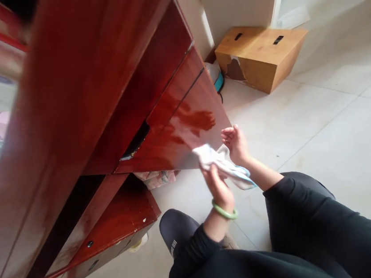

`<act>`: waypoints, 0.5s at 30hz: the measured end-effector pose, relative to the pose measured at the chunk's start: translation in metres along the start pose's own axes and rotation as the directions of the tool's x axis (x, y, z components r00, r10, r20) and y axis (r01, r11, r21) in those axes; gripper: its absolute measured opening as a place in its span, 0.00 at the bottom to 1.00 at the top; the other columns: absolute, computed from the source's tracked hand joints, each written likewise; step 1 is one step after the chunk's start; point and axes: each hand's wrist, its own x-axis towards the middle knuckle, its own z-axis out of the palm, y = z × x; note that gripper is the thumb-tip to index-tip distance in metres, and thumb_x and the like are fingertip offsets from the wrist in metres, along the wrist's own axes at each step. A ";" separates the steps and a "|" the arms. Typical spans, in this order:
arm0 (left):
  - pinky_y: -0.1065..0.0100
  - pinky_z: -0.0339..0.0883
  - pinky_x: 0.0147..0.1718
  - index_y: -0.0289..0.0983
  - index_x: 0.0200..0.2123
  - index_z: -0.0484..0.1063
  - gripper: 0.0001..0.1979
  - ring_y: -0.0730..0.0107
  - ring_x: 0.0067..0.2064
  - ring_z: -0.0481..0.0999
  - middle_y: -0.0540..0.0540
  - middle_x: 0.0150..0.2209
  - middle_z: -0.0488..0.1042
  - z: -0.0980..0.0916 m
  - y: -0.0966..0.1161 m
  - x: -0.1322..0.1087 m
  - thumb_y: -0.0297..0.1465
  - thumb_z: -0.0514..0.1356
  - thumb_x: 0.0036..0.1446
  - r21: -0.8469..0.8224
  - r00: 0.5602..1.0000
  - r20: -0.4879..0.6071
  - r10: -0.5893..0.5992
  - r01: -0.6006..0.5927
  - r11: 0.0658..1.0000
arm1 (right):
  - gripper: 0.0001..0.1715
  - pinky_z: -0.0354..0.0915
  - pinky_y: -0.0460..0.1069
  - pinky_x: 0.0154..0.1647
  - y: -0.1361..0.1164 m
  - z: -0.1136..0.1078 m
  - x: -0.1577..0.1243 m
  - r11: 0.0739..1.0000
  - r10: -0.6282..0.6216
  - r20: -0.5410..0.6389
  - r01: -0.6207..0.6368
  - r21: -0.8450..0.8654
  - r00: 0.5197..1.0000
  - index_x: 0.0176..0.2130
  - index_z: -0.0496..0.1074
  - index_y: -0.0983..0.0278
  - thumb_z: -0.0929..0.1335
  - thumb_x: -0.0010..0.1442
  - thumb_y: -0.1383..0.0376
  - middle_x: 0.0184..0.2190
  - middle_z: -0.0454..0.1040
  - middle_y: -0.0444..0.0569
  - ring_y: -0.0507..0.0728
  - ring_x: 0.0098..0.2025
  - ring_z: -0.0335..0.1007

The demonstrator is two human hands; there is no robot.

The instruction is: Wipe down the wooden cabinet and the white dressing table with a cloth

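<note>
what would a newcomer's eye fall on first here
Probably the glossy red-brown wooden furniture filling much of the left side. Next, near the centre, come the white cloth with blue edging in the left hand and the pale green bangle on that wrist. Then the brown box with a torn side, on the floor at the upper right.

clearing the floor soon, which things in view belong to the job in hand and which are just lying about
In the job:
white cloth with blue edging, in the left hand
right hand, open beside the cloth
probably the glossy red-brown wooden cabinet nearby

Apparently just lying about:
tan box with two slots
grey-and-teal object beside the box
pinkish item by the cabinet
</note>
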 end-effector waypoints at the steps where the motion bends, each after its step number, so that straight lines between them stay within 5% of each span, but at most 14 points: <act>1: 0.50 0.65 0.81 0.47 0.79 0.62 0.31 0.51 0.82 0.65 0.41 0.81 0.63 0.012 0.005 0.000 0.49 0.53 0.79 0.017 0.992 0.051 0.116 -0.117 0.993 | 0.33 0.75 0.51 0.39 -0.010 -0.002 -0.002 1.000 0.001 0.106 -0.003 0.017 0.994 0.35 0.73 0.57 0.73 0.60 0.32 0.34 0.82 0.48 0.58 0.39 0.81; 5: 0.47 0.53 0.86 0.45 0.77 0.65 0.29 0.49 0.86 0.52 0.40 0.86 0.50 0.048 0.013 0.037 0.47 0.56 0.81 0.118 0.833 0.235 0.501 -0.536 0.836 | 0.39 0.84 0.60 0.50 -0.048 -0.011 -0.008 0.996 0.025 0.466 -0.064 0.068 0.884 0.42 0.81 0.56 0.74 0.57 0.26 0.37 0.86 0.51 0.70 0.53 0.86; 10: 0.34 0.48 0.86 0.48 0.84 0.54 0.35 0.43 0.88 0.46 0.40 0.87 0.47 0.062 0.013 0.081 0.49 0.54 0.82 0.183 0.697 0.500 0.513 -0.664 0.725 | 0.38 0.79 0.64 0.69 -0.062 -0.013 -0.019 0.995 -0.041 0.527 -0.013 0.099 0.849 0.55 0.83 0.54 0.75 0.61 0.32 0.55 0.88 0.53 0.69 0.68 0.81; 12: 0.34 0.52 0.85 0.48 0.85 0.53 0.36 0.43 0.87 0.50 0.39 0.86 0.51 0.053 0.034 0.079 0.48 0.55 0.82 0.161 0.574 0.639 0.512 -0.750 0.641 | 0.34 0.75 0.64 0.75 -0.068 -0.013 -0.022 0.991 -0.098 0.483 0.043 0.123 0.870 0.55 0.83 0.54 0.76 0.62 0.36 0.59 0.87 0.52 0.67 0.70 0.80; 15: 0.39 0.60 0.83 0.43 0.82 0.61 0.33 0.46 0.84 0.60 0.36 0.82 0.61 0.022 0.096 0.064 0.43 0.59 0.81 0.072 0.324 0.707 0.628 -0.917 0.393 | 0.29 0.72 0.65 0.78 -0.092 -0.003 -0.024 0.962 -0.252 0.394 0.186 0.198 0.884 0.55 0.82 0.53 0.73 0.67 0.38 0.61 0.86 0.49 0.67 0.73 0.77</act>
